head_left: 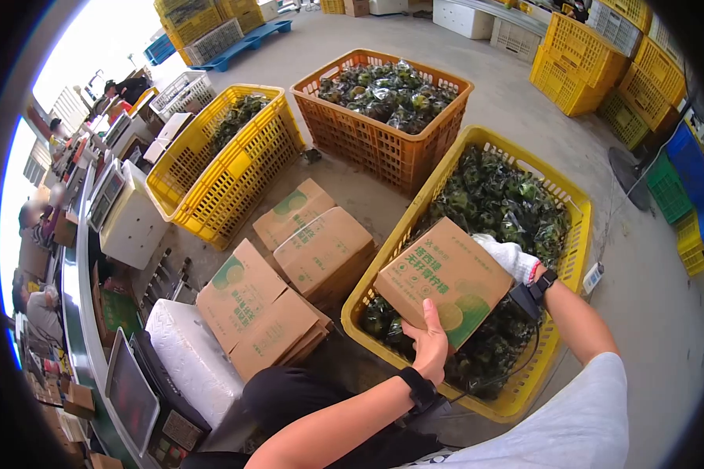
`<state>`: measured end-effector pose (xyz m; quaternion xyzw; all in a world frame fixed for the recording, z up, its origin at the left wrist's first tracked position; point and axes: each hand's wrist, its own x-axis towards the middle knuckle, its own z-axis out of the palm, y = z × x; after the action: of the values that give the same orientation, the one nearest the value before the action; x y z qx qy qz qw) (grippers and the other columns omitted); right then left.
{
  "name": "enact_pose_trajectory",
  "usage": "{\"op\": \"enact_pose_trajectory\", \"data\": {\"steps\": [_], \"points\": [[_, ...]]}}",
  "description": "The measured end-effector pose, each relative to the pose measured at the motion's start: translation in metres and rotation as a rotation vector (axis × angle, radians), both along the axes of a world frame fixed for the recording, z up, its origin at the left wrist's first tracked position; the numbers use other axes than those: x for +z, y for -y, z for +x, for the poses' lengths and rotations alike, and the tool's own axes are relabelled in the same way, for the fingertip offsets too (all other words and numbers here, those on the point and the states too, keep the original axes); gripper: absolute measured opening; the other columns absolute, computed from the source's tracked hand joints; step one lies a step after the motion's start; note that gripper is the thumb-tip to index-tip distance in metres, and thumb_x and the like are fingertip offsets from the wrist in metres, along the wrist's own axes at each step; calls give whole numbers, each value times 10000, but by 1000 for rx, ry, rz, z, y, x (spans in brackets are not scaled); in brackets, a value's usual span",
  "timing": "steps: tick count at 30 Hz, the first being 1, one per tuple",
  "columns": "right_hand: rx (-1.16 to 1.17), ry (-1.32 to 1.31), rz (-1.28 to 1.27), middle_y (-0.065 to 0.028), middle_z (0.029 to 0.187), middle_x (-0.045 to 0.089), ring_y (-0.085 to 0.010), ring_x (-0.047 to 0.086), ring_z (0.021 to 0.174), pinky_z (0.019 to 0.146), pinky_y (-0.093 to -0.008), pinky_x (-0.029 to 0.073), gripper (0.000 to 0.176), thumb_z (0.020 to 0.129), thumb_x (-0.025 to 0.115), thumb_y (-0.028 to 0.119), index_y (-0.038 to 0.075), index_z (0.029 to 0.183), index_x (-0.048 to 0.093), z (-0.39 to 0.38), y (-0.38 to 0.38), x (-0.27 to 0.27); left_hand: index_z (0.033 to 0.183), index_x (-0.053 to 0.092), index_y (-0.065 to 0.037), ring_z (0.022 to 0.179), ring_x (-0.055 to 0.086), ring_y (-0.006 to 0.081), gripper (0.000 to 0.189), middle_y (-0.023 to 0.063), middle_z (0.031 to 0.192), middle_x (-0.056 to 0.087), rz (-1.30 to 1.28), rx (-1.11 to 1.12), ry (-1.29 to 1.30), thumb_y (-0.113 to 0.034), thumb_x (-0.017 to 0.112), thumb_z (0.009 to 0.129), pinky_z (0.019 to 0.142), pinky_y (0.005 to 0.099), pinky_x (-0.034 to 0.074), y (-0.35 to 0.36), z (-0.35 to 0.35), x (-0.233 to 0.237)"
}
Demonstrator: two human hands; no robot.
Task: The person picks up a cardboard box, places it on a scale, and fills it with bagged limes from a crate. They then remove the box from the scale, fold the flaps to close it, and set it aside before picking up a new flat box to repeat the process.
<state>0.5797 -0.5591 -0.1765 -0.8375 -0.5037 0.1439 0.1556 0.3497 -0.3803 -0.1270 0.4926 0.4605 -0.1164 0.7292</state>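
A brown cardboard box (438,273) with green print and a lime picture is held tilted between my two hands. My left hand (429,342), bare, grips its near lower edge with the thumb on the printed face. My right hand (507,256), in a white knitted glove, holds the far right side, its fingers partly hidden. Under the box stands a yellow crate (575,234) full of dark green produce in clear plastic bags (504,191). Black bands circle both wrists.
Flat cartons (246,301) and more stacked cartons (321,246) lie left of the crate. Beyond stand an orange crate (360,129) and a second yellow crate (235,184) with bagged produce. A scale (133,391) and white foam block (192,356) are near left; people sit farther left.
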Motion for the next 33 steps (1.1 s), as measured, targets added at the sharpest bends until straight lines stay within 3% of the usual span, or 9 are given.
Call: {"op": "enact_pose_trajectory", "data": {"steps": [2, 6, 8, 10, 14, 20, 23, 28, 33], "points": [[-177, -690, 351, -106, 1571, 427, -234, 515, 1337, 1111, -309, 413, 500, 1072, 451, 156, 88, 1559, 363, -24, 14, -6, 1606, -63, -115, 1446, 326, 343, 1071, 231, 1584, 269, -40, 45, 148, -810, 375, 919, 1167, 439, 290, -10, -9, -8], [-806, -1071, 124, -96, 1352, 642, -238, 622, 1185, 964, -343, 508, 500, 1019, 565, 384, 67, 1406, 562, -15, -11, 44, 1609, -67, -117, 1444, 322, 307, 1073, 173, 1603, 259, -150, 65, 81, -814, 372, 921, 1155, 446, 302, -25, -11, -14], [-961, -607, 339, -115, 1232, 704, -295, 653, 1140, 926, -403, 523, 501, 983, 585, 486, 86, 1276, 650, 13, -2, 58, 1611, -72, -130, 1439, 325, 318, 1075, 178, 1601, 259, -131, 54, 45, -820, 372, 916, 1148, 460, 311, -24, -8, 0], [-1061, 176, -7, -197, 1202, 694, -377, 651, 1102, 943, -482, 502, 605, 973, 509, 610, 111, 1295, 622, 46, 27, 38, 1610, -53, -136, 1437, 324, 326, 1059, 180, 1597, 259, -109, 36, 56, -817, 371, 919, 1137, 448, 328, -26, -5, 4], [-1248, -108, -250, -322, 1528, 372, -475, 465, 1352, 1102, -514, 401, 915, 853, 469, 813, 228, 1549, 371, 61, 21, 22, 1605, -29, -121, 1442, 313, 318, 1032, 182, 1590, 260, -114, 17, 127, -791, 384, 937, 1143, 429, 315, -23, -4, 8], [-1045, -199, -150, -348, 1574, 259, -498, 422, 1380, 1135, -469, 389, 958, 746, 683, 722, 275, 1543, 396, 33, 14, 32, 1598, -31, -103, 1441, 308, 321, 997, 193, 1578, 276, -56, 47, 218, -736, 411, 966, 1171, 422, 260, -18, 3, -30], [-923, -201, -152, -265, 1402, 461, -447, 545, 1243, 1042, -471, 463, 770, 771, 709, 665, 261, 1408, 557, 15, 18, 56, 1596, -42, -107, 1434, 322, 330, 1022, 196, 1573, 289, -22, 26, 147, -749, 423, 952, 1164, 431, 276, -14, 5, -32], [-680, -371, -123, -164, 1383, 608, -321, 560, 1285, 1083, -402, 415, 779, 911, 511, 731, 132, 1405, 570, 37, 19, 50, 1595, -30, -99, 1420, 340, 334, 1034, 198, 1564, 301, -26, 14, 154, -752, 437, 943, 1156, 440, 291, -16, 5, -24], [-732, -231, -355, -149, 1500, 513, -339, 498, 1364, 1117, -421, 392, 953, 851, 400, 859, 165, 1500, 474, 30, -19, 64, 1586, -24, -70, 1407, 348, 319, 1049, 193, 1549, 308, -45, 15, 175, -738, 466, 942, 1159, 424, 285, -27, 4, -48]]}}
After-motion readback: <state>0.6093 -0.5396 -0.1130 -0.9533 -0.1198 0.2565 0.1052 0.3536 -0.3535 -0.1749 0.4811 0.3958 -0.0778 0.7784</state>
